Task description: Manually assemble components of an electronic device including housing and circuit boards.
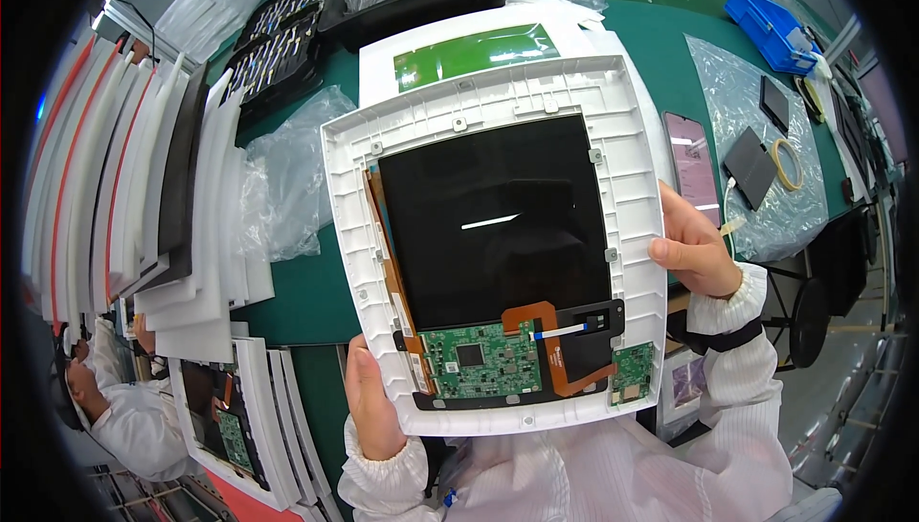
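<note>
A white plastic display housing [632, 206] is held up in front of me, its inner side facing me. Set into it is a black panel [488, 225], with a green circuit board [479, 364] along the lower edge. A smaller green board [632, 375] sits at the lower right corner, and an orange flex cable [565, 359] runs between the boards. My left hand [373, 402] grips the lower left edge, its thumb on the frame. My right hand [697, 244] is closed on the right edge, thumb on the front. Fingers behind the housing are hidden.
A white piece with a green panel [479, 55] lies behind the housing. Foam sheets [124, 187] stand at left, above similar housings [251, 426]. A phone [691, 168], clear plastic bag [766, 168] and blue bin [771, 32] are at right. A co-worker [129, 417] is at lower left.
</note>
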A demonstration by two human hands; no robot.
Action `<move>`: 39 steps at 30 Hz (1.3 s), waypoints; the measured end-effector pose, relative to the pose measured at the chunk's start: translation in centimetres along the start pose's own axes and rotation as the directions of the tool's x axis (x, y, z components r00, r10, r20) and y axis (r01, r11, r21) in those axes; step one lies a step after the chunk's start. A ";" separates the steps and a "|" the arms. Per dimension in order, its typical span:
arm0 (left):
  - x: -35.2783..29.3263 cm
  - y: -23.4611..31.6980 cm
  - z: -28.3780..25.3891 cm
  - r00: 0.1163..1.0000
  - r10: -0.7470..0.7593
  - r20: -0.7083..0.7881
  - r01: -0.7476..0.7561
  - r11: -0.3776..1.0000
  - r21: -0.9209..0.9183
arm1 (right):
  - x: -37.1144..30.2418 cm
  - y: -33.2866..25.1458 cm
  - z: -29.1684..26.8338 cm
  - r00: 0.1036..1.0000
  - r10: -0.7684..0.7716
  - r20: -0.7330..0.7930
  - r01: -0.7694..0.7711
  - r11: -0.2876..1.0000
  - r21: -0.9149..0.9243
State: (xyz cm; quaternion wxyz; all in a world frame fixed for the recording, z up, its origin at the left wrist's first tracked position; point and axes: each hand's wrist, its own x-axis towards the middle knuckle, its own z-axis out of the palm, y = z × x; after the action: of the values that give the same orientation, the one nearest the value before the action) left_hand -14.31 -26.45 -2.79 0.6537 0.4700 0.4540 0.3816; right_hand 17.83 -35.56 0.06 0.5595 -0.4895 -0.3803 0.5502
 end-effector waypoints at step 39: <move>-6.1 -2.2 -4.1 0.988 -0.122 -0.099 0.150 0.923 0.354 | 11.3 -1.4 -9.1 0.849 -0.318 -0.421 -0.131 0.645 -0.753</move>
State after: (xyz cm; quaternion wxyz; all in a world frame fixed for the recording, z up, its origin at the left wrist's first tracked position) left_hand -19.91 -31.60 -4.07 0.5640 0.5346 0.5719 0.2628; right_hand 28.18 -25.48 -1.98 0.4119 -0.7853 -0.4352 0.1558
